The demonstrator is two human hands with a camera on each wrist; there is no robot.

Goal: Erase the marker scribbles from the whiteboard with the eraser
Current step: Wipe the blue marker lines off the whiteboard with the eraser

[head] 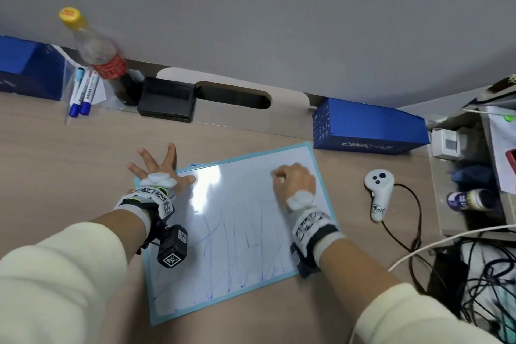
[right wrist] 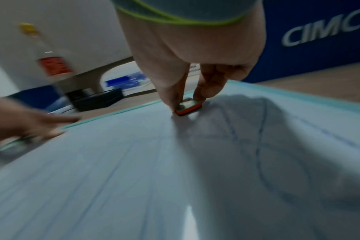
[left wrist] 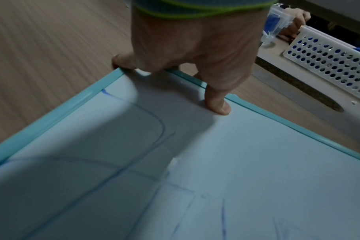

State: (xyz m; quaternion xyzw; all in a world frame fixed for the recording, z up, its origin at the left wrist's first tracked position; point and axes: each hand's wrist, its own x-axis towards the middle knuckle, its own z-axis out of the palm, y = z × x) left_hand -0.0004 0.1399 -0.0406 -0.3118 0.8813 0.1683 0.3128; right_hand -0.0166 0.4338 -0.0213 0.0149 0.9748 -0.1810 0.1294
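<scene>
The right hand (right wrist: 193, 65) is pinching a small, flat, orange-edged eraser (right wrist: 189, 106) between thumb and fingertips, pressing it down on the far part of the whiteboard (head: 237, 204). The left hand (head: 159, 167) is lying with fingers spread straight, thumb pressing the board's far left corner to steady it. Wiping appears to be under way: the far half is looking clean, while thin blue marker scribbles (head: 245, 248) are covering the near half. The next move likely calls for dragging the eraser toward the person across those lines. The board is glossy, rectangular, with a light blue rim, lying flat on a wood-grain desk (head: 69, 165).
</scene>
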